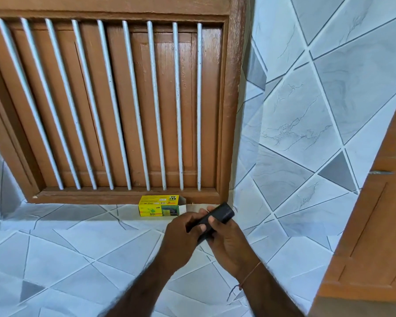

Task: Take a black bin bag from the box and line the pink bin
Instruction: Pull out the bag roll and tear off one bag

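A yellow and green bin bag box (pixel 159 205) lies on the tiled ledge below the window, its right end flap open. Just in front of it, to the right, I hold a black roll of bin bags (pixel 222 213) in both hands. My left hand (pixel 183 234) grips the roll's lower end from the left, fingers curled over it. My right hand (pixel 226 243) holds the roll from beneath, thumb on top. The roll points up and to the right. No pink bin is in view.
A brown wooden window frame (pixel 229 110) with white vertical bars (pixel 156 106) fills the wall behind the box. Blue-grey tiles (pixel 306 124) cover the ledge and the right wall. A brown wooden door (pixel 370 236) stands at the right edge.
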`<state>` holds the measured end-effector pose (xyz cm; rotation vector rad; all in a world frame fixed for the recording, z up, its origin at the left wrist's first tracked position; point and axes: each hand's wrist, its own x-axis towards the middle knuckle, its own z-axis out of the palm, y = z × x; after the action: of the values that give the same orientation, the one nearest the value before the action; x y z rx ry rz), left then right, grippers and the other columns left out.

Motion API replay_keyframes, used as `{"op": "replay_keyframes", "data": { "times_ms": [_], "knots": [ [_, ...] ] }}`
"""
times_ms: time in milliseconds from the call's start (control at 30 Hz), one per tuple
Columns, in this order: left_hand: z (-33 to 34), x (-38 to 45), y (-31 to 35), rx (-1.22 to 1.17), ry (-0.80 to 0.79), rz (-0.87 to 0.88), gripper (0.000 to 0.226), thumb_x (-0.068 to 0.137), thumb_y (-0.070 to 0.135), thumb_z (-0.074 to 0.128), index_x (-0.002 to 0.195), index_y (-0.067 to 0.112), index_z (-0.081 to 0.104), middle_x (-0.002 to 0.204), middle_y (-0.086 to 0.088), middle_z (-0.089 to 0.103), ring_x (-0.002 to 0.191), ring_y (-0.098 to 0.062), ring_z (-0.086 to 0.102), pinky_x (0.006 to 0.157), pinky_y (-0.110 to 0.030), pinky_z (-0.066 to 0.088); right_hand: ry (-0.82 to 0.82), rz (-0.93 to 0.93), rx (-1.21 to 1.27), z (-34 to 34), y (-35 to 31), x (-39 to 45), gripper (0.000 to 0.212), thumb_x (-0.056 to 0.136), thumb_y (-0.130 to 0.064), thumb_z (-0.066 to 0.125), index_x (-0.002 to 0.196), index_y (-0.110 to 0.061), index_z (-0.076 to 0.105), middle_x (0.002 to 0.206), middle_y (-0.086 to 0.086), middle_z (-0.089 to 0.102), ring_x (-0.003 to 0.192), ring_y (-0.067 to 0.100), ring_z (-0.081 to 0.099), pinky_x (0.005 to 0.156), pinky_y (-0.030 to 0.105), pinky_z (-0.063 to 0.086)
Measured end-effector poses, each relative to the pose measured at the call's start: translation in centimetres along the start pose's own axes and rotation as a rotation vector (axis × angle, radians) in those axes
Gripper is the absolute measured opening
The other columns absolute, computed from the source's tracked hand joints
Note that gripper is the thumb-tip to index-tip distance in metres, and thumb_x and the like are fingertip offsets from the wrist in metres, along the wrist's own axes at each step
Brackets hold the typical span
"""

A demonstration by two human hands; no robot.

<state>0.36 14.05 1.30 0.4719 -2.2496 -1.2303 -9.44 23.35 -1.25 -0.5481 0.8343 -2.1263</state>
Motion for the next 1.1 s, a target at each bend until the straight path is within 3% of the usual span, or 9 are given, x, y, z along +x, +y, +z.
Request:
{"op": "replay_keyframes", "data": {
  "times_ms": [67,200,333,533,633,700,800,967,1100],
  "knots": [
    [0.3,-1.7,0.4,0.108,0.069,0.053,0.027,0.085,0.013,0.063,0.107,0.025,0.071,0.098,0.013,0.069,0.090,-0.006,0.061,0.074,-0.006,0.041,0.010,0.018,0.033,0.0,0.6,-0.7,0.074,0.045,-0.026,0.097,0.108,-0.006,0.064,0.105,0.018,0.069,0.094,0.028,0.068,0.078,0.037,0.059],
    [0.1,-4.9,1.2,0.208,0.168,0.078,0.018,0.082,0.011,0.065,0.094,0.021,0.074,0.088,0.007,0.068,0.084,-0.013,0.060,0.077,-0.027,0.047,0.020,0.041,0.019,0.6,1.9,-2.8,0.056,0.051,-0.027,0.093,0.097,-0.007,0.066,0.099,0.015,0.071,0.087,0.023,0.069,0.078,0.036,0.058],
    [-0.8,-6.7,2.0,0.125,0.187,-0.030,0.014,0.082,0.014,0.069,0.074,0.026,0.067,0.074,0.013,0.065,0.075,-0.006,0.060,0.066,-0.014,0.043,0.059,0.039,0.004,2.9,1.9,-5.7,0.035,0.070,-0.019,0.072,0.097,-0.005,0.057,0.085,0.012,0.066,0.081,0.021,0.068,0.079,0.035,0.058],
    [-3.2,-11.3,3.6,-0.151,0.200,-0.198,0.010,0.081,0.012,0.070,0.073,0.016,0.066,0.075,-0.003,0.069,0.068,-0.017,0.061,0.059,-0.026,0.045,0.122,0.172,0.027,6.4,3.0,-11.8,0.039,0.091,-0.022,0.058,0.123,-0.002,0.056,0.121,0.023,0.064,0.108,0.038,0.062,0.092,0.051,0.050],
    [-4.3,-14.1,3.6,-0.265,0.192,-0.227,0.008,0.082,0.007,0.069,0.075,0.011,0.066,0.073,-0.004,0.068,0.064,-0.014,0.059,0.056,-0.022,0.043,0.156,0.159,0.076,7.0,4.5,-15.4,0.048,0.086,-0.014,0.059,0.132,-0.003,0.053,0.126,0.024,0.060,0.114,0.039,0.056,0.098,0.051,0.046],
    [-4.9,-16.0,3.5,-0.328,0.180,-0.250,0.008,0.081,0.005,0.069,0.075,0.010,0.066,0.073,-0.006,0.068,0.065,-0.015,0.059,0.059,-0.023,0.044,0.166,0.151,0.068,7.6,5.3,-17.9,0.042,0.087,-0.012,0.057,0.128,-0.002,0.057,0.123,0.023,0.063,0.110,0.037,0.058,0.091,0.048,0.049],
    [-5.6,-18.2,3.6,-0.409,0.182,-0.278,0.007,0.080,0.004,0.070,0.077,0.009,0.066,0.076,-0.008,0.069,0.069,-0.017,0.061,0.067,-0.029,0.047,0.189,0.165,0.031,8.6,5.7,-21.2,0.027,0.091,-0.016,0.054,0.112,-0.007,0.068,0.110,0.019,0.070,0.088,0.032,0.068,0.064,0.035,0.050],
    [-6.2,-20.6,5.1,-0.416,0.159,-0.276,0.004,0.082,0.007,0.068,0.086,0.008,0.066,0.082,-0.008,0.069,0.072,-0.018,0.060,0.068,-0.032,0.047,0.248,0.155,0.030,10.1,5.2,-25.1,0.037,0.087,-0.020,0.058,0.122,-0.007,0.061,0.113,0.020,0.067,0.085,0.033,0.067,0.062,0.035,0.046],
    [-7.4,-21.0,5.4,-0.420,0.240,-0.295,0.009,0.081,0.009,0.069,0.082,0.017,0.065,0.088,-0.007,0.070,0.082,-0.024,0.062,0.074,-0.034,0.049,0.281,0.118,0.025,10.3,3.4,-27.1,0.030,0.087,-0.022,0.061,0.113,-0.010,0.067,0.110,0.016,0.071,0.083,0.031,0.070,0.062,0.034,0.049]
  ]
}}
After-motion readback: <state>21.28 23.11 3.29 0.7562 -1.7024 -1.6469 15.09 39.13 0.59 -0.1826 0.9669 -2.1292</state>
